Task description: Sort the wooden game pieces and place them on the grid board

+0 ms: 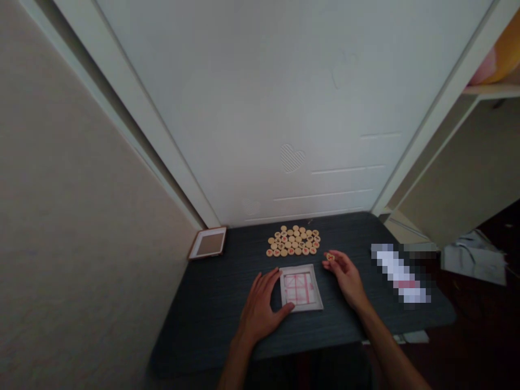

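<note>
My left hand [262, 303] spans the left side of a shallow white box [317, 292]. Its fingertips touch the back left corner and its thumb lies over the front rim, so it holds the box between them. Inside the box lies a folded white paper board [297, 288] with pink lines. To the right of the box, my right hand [344, 273] pinches a round wooden Chinese chess piece [330, 257] with a red mark. Several more Chinese chess pieces [291, 244] lie flat in close rows behind the box, some with red or black characters, some plain side up.
A brown-edged box part with a white inner rim [199, 245] sits at the table's back left corner. On the right of the dark table [203, 309] is a blurred-out pale item [400, 273]. A white panel [260, 108] rises behind the table, and a wall stands on the left.
</note>
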A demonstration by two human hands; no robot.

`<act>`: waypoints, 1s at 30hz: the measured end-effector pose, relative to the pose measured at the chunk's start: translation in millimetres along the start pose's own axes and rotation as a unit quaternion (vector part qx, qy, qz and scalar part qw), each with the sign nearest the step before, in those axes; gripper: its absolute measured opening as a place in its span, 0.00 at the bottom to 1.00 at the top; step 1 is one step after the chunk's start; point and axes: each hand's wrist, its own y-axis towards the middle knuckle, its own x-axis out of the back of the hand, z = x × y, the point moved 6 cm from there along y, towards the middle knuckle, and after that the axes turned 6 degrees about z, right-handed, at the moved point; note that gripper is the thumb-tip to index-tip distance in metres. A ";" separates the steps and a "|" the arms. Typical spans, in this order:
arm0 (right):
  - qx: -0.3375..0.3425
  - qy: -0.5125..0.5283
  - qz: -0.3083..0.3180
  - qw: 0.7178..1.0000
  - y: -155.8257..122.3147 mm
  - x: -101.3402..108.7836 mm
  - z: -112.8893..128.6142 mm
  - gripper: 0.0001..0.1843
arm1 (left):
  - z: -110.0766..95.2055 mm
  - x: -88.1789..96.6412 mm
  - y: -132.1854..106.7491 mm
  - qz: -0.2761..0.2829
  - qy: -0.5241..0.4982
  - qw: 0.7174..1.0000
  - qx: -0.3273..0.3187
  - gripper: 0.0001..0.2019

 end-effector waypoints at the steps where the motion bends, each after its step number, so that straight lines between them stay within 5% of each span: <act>1: -0.002 0.001 0.000 1.000 -0.4 -0.8 1.0 0.28 | 0.1 -0.2 0.1 -0.001 0.001 1.000 -0.002 0.38; 13: -0.022 -0.006 0.003 1.000 -4.1 -11.6 10.0 0.24 | -1.0 -1.1 1.1 -0.007 0.011 1.000 -0.016 0.40; 22: 0.002 -0.117 0.030 0.993 -4.0 -13.6 11.7 0.23 | -0.7 -0.6 -0.3 -0.010 0.005 1.000 -0.011 0.38; 30: 0.062 -0.241 0.016 0.968 24.5 -8.9 11.1 0.24 | -1.7 1.9 0.3 -0.009 0.006 1.000 -0.011 0.37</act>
